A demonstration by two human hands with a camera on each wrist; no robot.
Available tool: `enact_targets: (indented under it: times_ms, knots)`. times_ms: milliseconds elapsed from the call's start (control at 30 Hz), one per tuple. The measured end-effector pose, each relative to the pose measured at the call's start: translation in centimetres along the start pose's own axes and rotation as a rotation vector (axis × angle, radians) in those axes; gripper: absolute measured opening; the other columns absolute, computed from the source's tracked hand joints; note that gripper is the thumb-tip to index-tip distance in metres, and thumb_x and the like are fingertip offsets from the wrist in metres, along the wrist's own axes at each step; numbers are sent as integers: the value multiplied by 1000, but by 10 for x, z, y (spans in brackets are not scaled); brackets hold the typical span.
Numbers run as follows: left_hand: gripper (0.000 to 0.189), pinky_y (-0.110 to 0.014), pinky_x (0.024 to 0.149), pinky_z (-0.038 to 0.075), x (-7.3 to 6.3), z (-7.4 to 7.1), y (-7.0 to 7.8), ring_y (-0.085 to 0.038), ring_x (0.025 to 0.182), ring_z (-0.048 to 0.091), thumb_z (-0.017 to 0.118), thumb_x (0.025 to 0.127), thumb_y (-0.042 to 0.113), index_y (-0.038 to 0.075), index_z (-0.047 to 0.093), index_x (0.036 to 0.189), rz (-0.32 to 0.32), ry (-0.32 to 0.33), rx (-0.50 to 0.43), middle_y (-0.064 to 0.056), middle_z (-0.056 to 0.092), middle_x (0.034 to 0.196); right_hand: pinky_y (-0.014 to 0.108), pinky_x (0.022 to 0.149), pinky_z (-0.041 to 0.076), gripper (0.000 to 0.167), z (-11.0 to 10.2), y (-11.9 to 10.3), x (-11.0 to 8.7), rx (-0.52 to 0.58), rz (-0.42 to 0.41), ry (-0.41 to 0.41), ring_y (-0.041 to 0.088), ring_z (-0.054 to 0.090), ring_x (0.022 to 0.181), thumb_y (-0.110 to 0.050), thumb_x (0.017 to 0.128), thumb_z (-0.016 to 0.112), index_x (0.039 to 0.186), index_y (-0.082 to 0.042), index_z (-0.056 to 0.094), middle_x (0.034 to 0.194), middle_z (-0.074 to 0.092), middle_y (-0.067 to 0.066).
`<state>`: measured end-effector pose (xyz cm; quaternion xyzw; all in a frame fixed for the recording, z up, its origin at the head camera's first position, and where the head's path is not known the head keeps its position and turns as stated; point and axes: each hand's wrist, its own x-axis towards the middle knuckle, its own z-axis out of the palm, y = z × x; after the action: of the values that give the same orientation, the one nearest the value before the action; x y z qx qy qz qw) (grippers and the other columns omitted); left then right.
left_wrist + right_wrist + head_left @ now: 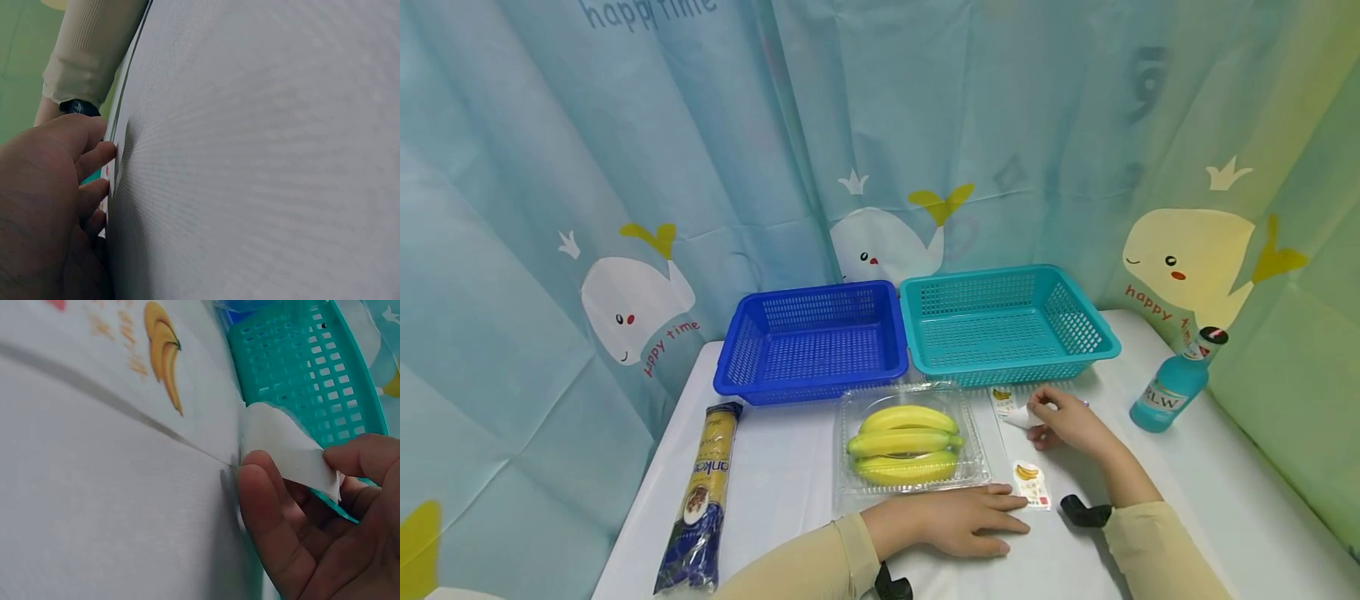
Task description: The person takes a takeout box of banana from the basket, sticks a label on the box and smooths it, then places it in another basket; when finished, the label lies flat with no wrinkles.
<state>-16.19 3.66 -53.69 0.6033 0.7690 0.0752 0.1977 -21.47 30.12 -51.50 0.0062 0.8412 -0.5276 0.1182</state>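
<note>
My right hand [1067, 425] pinches the curled white end of a paper label [1002, 403] printed with bananas, in front of the turquoise basket. In the right wrist view the curled white paper [287, 447] is between the thumb and fingers. My left hand [966, 521] lies palm down on the white table, fingers spread and nearly straight. Its fingertips are beside a second banana label [1032, 485], and in the left wrist view the fingers [94, 159] reach the label's edge. Just beyond the left hand stands a clear plastic box [973, 462] with several yellow-green bananas [906, 442] inside.
A blue basket [812, 392] and a turquoise basket [1000, 373] stand side by side at the back. On the left lies a yellow-and-blue packet [700, 500]. A bottle of blue drink [1176, 383] is at the right. A whale-print curtain [760, 167] hangs behind.
</note>
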Motion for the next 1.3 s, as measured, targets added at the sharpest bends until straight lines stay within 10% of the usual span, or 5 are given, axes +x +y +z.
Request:
enact_targets:
  times_ms: [400, 700, 967, 1300]
  knots:
    - [47, -16, 122, 6, -3, -5, 3, -4, 153, 4, 38, 105, 45, 36, 38, 151, -3, 1, -32, 16, 14, 164, 30, 73, 51, 27, -7, 1, 1, -153, -47, 112, 18, 64, 83, -25, 101, 54, 106, 0, 59, 95, 68, 15]
    - [46, -17, 123, 4, -5, -4, 8, -5, 153, 1, 35, 105, 49, 43, 35, 151, -23, -1, 17, 15, 6, 165, 37, 88, 47, 35, -9, 3, -1, -203, -49, 160, 32, 56, 113, -32, 98, 61, 105, 1, 69, 129, 59, 24]
    - [46, -12, 120, 8, -26, -29, 26, 4, 150, 3, 36, 107, 40, 33, 36, 153, 129, -30, -46, 10, 13, 166, 32, 86, 50, 41, -9, 5, -1, -202, -96, 146, 19, 65, 101, -31, 99, 60, 131, -6, 63, 134, 60, 21]
    - [44, -19, 121, 22, -82, -75, 15, -2, 148, 25, 36, 108, 35, 25, 42, 151, 83, 285, -82, 9, 33, 160, 30, 84, 51, 47, -7, 1, -1, -195, -98, 144, 18, 64, 101, -33, 97, 63, 135, -5, 60, 133, 61, 21]
